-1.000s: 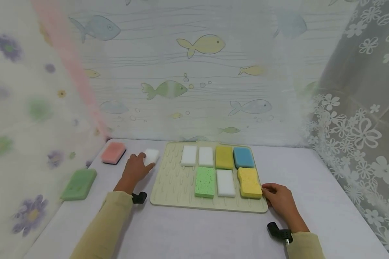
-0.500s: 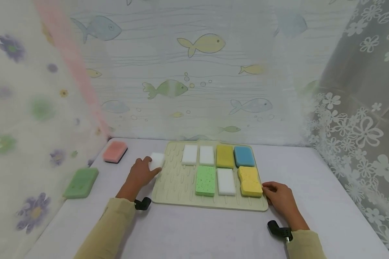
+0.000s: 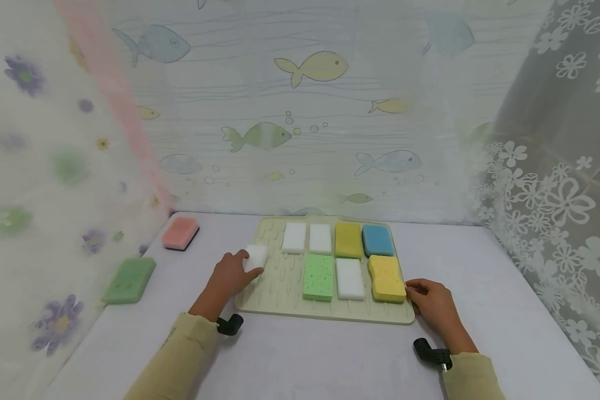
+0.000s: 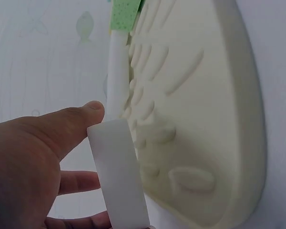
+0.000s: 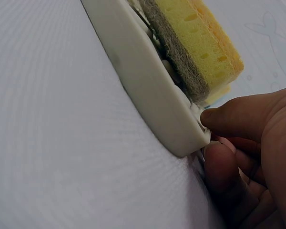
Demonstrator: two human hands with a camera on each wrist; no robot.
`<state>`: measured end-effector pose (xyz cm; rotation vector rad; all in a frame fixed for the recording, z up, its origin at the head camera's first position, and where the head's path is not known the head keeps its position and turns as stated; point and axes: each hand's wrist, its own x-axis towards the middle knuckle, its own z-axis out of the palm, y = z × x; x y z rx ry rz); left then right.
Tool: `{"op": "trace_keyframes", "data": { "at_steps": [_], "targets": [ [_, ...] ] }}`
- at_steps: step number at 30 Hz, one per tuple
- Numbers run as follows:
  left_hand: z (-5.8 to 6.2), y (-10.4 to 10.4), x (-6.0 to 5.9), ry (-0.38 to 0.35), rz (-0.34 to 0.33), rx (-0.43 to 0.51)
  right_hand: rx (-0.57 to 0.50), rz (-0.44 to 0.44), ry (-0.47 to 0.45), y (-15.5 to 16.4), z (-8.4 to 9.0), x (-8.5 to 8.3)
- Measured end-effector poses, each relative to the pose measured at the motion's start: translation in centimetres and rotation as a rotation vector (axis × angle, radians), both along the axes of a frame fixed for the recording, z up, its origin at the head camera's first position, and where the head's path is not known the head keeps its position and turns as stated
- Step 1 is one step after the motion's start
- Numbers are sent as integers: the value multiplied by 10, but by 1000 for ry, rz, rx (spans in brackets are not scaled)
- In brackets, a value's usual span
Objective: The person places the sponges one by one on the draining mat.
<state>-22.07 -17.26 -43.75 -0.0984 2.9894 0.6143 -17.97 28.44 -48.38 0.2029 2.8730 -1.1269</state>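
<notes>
Carrying a white sponge over the mat

Pinching the small white sponge [image 3: 256, 257] above the drying mat [image 3: 280, 286]'s left edge, the left hand [image 3: 228, 276] should keep it level. The right hand [image 3: 430, 303] pinches the mat's right rim, and a firm hold there looks wise. On the mat: three white sponges, two yellow, one green, one blue; left of it, one pink, one green

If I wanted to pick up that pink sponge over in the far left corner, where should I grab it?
Probably from above, pinching its two long sides. The pink sponge lies flat on the table with open space around it, dark scouring layer underneath, so the top and sides are free while the bottom is not.
</notes>
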Motion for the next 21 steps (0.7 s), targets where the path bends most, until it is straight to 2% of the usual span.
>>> {"op": "trace_keyframes", "data": {
  "at_steps": [9,21],
  "targets": [
    [-2,14,10,3,0,6,16,5,7,0,-1,0],
    [5,30,21,41,-36,10,8,9,15,0,-2,0]
  ]
}}
